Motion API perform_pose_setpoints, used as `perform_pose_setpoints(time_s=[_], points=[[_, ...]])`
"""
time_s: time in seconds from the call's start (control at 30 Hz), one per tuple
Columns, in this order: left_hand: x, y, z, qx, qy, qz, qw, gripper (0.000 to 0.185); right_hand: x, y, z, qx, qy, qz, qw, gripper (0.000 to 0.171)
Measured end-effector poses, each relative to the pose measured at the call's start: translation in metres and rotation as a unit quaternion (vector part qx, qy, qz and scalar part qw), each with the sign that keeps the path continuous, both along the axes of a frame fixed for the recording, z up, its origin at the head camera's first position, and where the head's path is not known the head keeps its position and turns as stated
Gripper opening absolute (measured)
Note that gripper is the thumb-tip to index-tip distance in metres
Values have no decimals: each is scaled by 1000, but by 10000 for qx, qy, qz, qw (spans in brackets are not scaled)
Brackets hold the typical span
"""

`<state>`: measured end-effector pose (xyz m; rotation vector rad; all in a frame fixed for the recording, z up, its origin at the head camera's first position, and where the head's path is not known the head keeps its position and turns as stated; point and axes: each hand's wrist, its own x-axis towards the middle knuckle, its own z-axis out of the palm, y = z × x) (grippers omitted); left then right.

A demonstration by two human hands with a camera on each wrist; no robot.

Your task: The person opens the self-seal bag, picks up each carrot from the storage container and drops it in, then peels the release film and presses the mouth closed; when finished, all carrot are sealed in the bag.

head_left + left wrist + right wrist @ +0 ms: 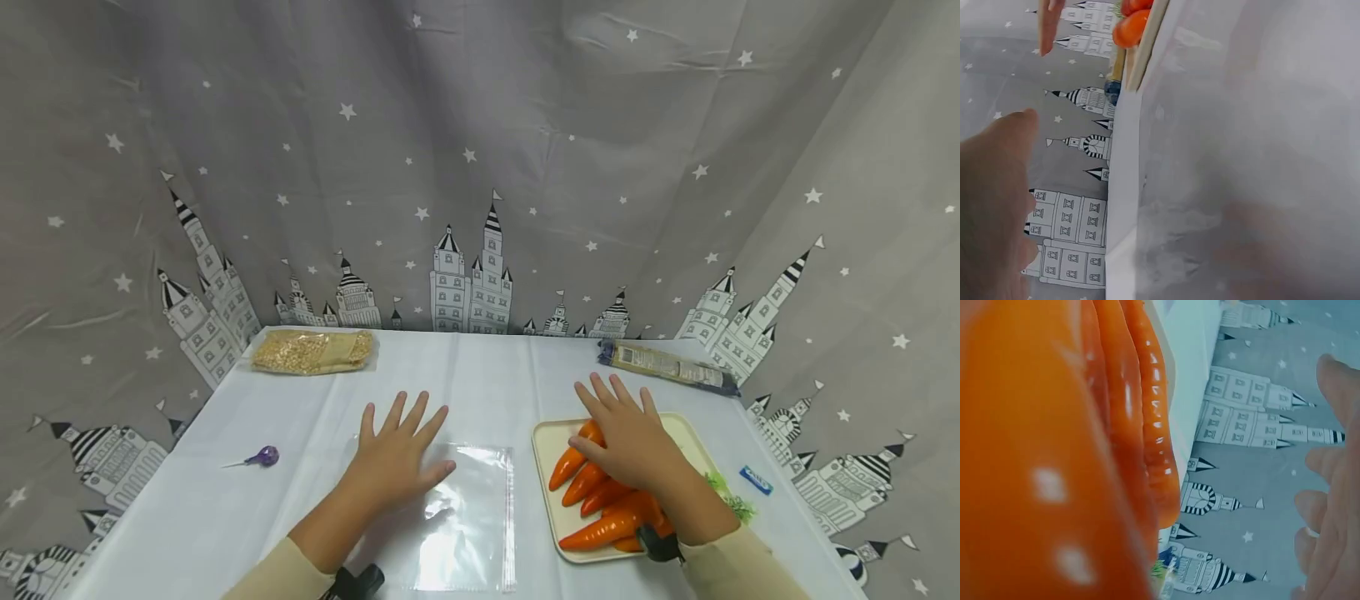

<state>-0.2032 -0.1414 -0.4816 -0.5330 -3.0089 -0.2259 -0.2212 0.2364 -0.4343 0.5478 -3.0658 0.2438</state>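
Note:
With fingers spread, my left hand point(393, 462) is over a clear plastic bag point(468, 517) lying flat on the white table. My right hand point(630, 442) has its fingers splayed above a cream tray point(546, 492) of several orange carrots point(611, 529) with some green tops point(738, 507). Neither hand holds anything. In the left wrist view the left hand point(994, 181) is apart from the shiny bag point(1260, 156). Seen from the right wrist, the carrots point(1125, 394) fill the left side, and the right hand point(1335, 469) stays clear of them.
A packet of golden grain-like bits point(311, 352) lies at the back left, and a long dark-ended packet point(667, 367) at the back right. A purple-wrapped lollipop point(262, 456) rests on the left. Right of the tray is a small blue packet point(755, 480). Behind hangs a grey castle-print curtain point(600, 167).

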Motion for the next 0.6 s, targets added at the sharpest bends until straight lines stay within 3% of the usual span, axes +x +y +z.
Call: perform_pose_setpoints(time_s=[0.17,0.37,0.6], points=[[12,2,-11,525,-225,121,9983,83,13,5,-1,-691,-283,-166,9971,83],[22,-3,-25,1096,-372,174,9931,79,30,0,-6,-1677,-562,-199,9840,73],[33,-2,-38,1463,-635,14,9872,84,45,-28,-32,-1784,-668,-40,9817,73]])
